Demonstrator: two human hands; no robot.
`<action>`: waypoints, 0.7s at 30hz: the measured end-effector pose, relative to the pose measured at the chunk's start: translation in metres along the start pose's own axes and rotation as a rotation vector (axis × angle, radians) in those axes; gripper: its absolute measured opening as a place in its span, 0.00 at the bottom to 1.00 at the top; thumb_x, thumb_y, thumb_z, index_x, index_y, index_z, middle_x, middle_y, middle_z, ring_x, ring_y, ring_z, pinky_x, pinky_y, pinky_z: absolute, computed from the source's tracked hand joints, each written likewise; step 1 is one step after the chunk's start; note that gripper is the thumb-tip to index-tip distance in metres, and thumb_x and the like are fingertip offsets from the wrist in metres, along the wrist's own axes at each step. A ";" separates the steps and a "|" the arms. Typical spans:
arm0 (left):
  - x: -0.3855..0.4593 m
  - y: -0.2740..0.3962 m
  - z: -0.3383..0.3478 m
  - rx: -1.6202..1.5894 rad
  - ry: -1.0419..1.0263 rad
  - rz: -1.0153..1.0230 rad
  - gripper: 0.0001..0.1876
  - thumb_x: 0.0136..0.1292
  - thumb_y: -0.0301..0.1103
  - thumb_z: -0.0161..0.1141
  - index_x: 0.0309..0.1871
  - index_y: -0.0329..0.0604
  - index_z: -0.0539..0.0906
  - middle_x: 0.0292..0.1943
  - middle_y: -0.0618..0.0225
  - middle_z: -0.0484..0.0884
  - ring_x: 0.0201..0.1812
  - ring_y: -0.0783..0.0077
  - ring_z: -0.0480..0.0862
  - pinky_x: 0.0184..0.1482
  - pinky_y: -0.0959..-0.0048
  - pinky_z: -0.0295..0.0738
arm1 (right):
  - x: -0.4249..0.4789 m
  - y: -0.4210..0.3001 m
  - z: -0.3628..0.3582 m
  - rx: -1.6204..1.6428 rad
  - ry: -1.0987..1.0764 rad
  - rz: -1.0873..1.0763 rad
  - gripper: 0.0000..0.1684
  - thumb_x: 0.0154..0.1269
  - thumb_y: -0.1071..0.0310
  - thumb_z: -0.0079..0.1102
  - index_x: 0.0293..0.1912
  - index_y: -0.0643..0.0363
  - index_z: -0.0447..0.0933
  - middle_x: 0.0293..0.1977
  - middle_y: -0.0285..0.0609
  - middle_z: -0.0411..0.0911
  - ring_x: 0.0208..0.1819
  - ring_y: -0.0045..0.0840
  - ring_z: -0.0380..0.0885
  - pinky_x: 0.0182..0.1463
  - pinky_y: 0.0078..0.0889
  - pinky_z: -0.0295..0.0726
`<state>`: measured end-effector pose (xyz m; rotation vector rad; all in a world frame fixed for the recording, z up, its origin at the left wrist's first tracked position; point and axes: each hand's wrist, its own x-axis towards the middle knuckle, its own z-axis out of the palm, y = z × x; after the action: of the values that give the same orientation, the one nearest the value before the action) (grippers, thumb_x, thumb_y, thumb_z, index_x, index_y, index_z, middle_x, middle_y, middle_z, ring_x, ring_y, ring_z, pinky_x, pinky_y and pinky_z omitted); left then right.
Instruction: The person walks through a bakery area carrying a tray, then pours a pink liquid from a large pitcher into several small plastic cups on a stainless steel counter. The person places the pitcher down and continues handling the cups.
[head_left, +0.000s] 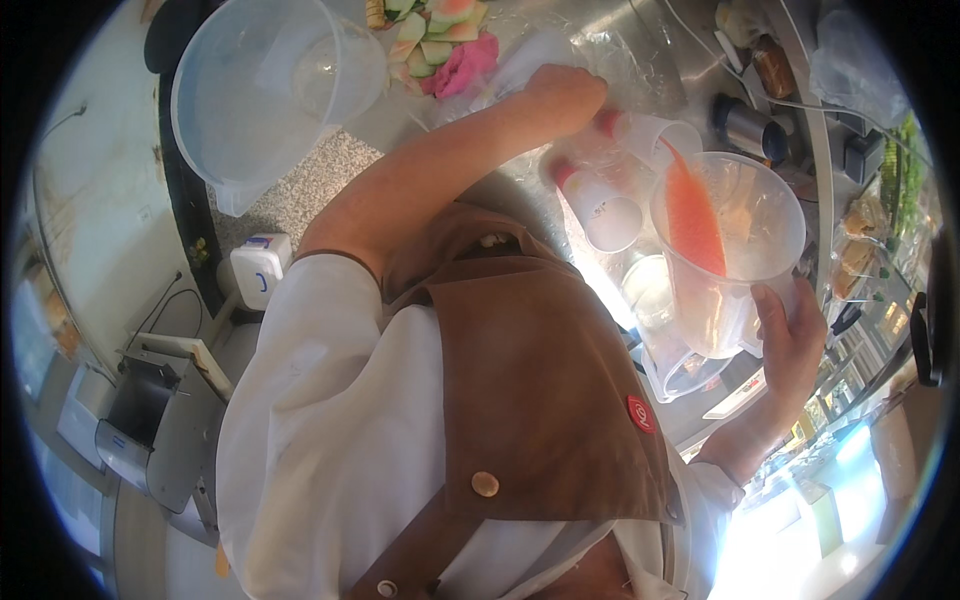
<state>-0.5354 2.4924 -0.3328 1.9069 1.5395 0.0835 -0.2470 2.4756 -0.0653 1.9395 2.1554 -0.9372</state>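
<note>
My right hand (796, 330) grips the handle side of a translucent plastic pitcher (750, 247), which is tilted. Red, pulpy liquid (694, 217) forms a tapering band along its wall and narrows towards the rim. That narrow end reaches the mouth of a translucent plastic cup (679, 135) with red at its bottom. Beside it, another cup (604, 214) also shows red at the base. My left hand (566, 94) is curled beyond the cups, close to crumpled transparent plastic (622, 67). Its fingers are mostly hidden, so any hold there cannot be made out.
A large translucent jug (247, 97) occupies the upper left. Fruit rinds (435, 49) lie by a pink cloth (466, 66). Another transparent jug (682, 375) sits below the raised pitcher. A dark cylindrical container (750, 127) and a cable (817, 105) are at the far right.
</note>
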 end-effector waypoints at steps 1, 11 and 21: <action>-0.001 0.000 -0.001 -0.019 -0.015 -0.006 0.09 0.65 0.28 0.56 0.43 0.35 0.84 0.39 0.47 0.87 0.43 0.46 0.88 0.41 0.51 0.82 | -0.002 -0.001 0.000 0.011 0.013 0.035 0.19 0.69 0.57 0.69 0.41 0.66 0.76 0.23 0.33 0.74 0.24 0.13 0.66 0.27 0.21 0.66; -0.049 0.016 -0.017 -0.329 0.055 -0.096 0.13 0.70 0.39 0.54 0.45 0.39 0.82 0.40 0.53 0.87 0.44 0.46 0.85 0.45 0.52 0.77 | -0.047 0.016 0.004 0.349 0.215 0.197 0.24 0.67 0.57 0.72 0.47 0.69 0.77 0.25 0.35 0.78 0.23 0.16 0.71 0.26 0.22 0.70; -0.110 0.026 -0.013 -0.660 -0.017 -0.151 0.12 0.72 0.38 0.59 0.45 0.37 0.81 0.31 0.57 0.84 0.31 0.62 0.84 0.38 0.67 0.77 | -0.120 0.042 0.039 0.417 0.468 0.086 0.30 0.65 0.64 0.73 0.59 0.73 0.74 0.41 0.43 0.82 0.41 0.22 0.78 0.49 0.25 0.77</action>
<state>-0.5525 2.3988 -0.2701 1.2651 1.4086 0.4485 -0.1978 2.3526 -0.0577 2.6578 2.2043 -1.0733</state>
